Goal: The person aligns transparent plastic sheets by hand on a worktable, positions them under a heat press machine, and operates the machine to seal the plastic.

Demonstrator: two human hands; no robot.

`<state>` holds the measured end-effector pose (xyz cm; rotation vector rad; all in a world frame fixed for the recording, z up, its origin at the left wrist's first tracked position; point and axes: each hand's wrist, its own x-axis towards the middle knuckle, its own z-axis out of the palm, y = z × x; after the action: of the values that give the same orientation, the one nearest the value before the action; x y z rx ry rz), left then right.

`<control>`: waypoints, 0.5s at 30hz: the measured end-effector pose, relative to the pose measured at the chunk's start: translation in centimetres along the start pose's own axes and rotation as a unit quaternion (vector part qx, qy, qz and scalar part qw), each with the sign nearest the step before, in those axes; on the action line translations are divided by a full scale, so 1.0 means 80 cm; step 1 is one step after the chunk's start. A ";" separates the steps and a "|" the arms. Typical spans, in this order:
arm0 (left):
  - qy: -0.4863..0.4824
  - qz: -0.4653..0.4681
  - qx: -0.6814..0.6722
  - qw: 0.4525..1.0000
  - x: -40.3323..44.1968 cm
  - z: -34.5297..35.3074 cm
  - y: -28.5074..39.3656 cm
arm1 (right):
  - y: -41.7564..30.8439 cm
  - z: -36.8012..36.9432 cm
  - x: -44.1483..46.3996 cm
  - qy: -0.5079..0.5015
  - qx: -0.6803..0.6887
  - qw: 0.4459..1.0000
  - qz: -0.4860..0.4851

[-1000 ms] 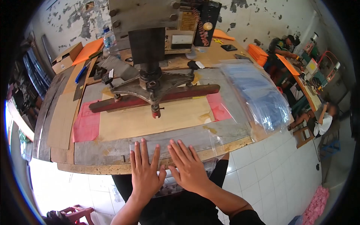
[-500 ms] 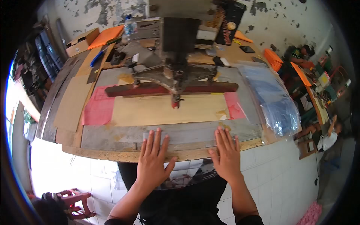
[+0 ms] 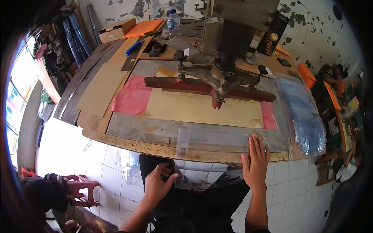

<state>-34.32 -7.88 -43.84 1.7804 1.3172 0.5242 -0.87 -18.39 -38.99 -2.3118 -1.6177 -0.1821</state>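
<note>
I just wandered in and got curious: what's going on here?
A person's right hand lies flat at the front of a worktable, by the right side of a clear plastic sheet that hangs over the edge. The left hand is curled below the tabletop, by the sheet's left side; whether it grips it is hard to tell. Beyond, a red press bar is over a beige board.

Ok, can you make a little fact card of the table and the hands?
Clear sheet: hangs over the table's front edge
Left hand: fingers curled, by the sheet's left edge; touching unclear
Right hand: flat at the sheet's right end
Red bar: on the press, over the yellowish board
Pink pieces: one at each end of the board
Bottle: upright, at the back
</note>
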 end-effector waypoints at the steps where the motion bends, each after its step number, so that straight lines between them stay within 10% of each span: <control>1: 0.024 0.052 0.013 0.998 0.000 0.008 -0.009 | 0.000 0.001 0.000 -0.001 0.006 1.000 0.001; 4: -0.012 0.221 -0.086 0.971 0.017 0.036 -0.064 | 0.000 -0.002 0.000 -0.002 0.025 1.000 0.001; 8: -0.204 0.079 -0.103 0.970 0.016 0.003 -0.014 | 0.010 -0.011 -0.004 0.012 0.089 0.996 -0.002; 15: -0.094 0.123 -0.421 0.894 -0.004 -0.003 0.021 | 0.035 -0.007 -0.063 0.201 0.162 0.960 0.111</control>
<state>-33.66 -8.22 -42.30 1.2099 0.5676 0.8763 0.00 -23.91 -40.40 -2.0216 -1.0922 -0.2891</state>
